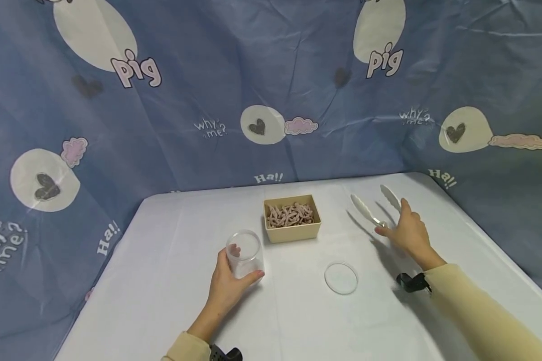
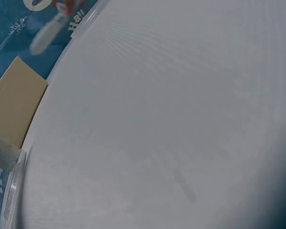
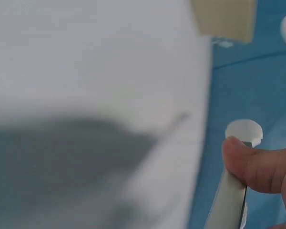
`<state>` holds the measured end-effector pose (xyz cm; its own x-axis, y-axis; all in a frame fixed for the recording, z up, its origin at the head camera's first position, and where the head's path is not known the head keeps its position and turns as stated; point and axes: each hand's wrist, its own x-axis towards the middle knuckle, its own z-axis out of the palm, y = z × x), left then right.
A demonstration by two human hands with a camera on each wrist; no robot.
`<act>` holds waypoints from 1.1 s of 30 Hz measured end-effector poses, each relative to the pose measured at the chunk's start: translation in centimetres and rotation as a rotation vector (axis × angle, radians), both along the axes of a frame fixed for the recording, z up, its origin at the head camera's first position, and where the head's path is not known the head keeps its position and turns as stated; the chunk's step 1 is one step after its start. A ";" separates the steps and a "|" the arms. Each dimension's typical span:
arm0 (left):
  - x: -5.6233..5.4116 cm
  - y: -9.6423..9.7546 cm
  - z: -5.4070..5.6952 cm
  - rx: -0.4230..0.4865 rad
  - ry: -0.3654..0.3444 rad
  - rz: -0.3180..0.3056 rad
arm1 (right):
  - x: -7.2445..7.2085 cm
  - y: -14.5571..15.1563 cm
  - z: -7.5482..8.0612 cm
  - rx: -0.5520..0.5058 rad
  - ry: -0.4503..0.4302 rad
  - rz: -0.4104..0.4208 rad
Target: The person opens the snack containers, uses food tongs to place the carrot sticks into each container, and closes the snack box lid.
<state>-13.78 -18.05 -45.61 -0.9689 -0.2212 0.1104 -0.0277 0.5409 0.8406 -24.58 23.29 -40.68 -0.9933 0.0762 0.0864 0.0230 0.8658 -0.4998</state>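
My left hand (image 1: 226,291) grips a clear, round plastic jar (image 1: 248,266) around its side, with the mouth uncovered. In the left wrist view, part of the jar's wall (image 2: 14,191) shows at the lower left. My right hand (image 1: 408,231) holds metal tongs with white tips (image 1: 363,206), raised above the table's right side, the two arms spread apart with nothing between them. The right wrist view shows the thumb (image 3: 257,167) pressed on one tong arm (image 3: 229,198). Behind the jar, a pale yellow box (image 1: 293,234) contains several pinkish-grey twisted strands (image 1: 289,215).
A clear circular disc with a pale rim (image 1: 343,294), like a lid, lies flat between the hands. White cloth covers the table (image 1: 171,271). A blue printed curtain (image 1: 198,75) hangs behind its back edge and along the sides.
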 end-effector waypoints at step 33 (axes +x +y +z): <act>-0.2 0.1 0.0 0.026 -0.016 0.004 | -1.0 -14.1 8.9 0.384 -0.141 0.409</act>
<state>-13.93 -17.90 -45.58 -0.9696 -0.2277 0.0892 -0.0433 0.5189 0.8537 -25.60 9.22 -31.76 -0.9392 -0.3276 -0.1031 -0.3087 0.9369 -0.1643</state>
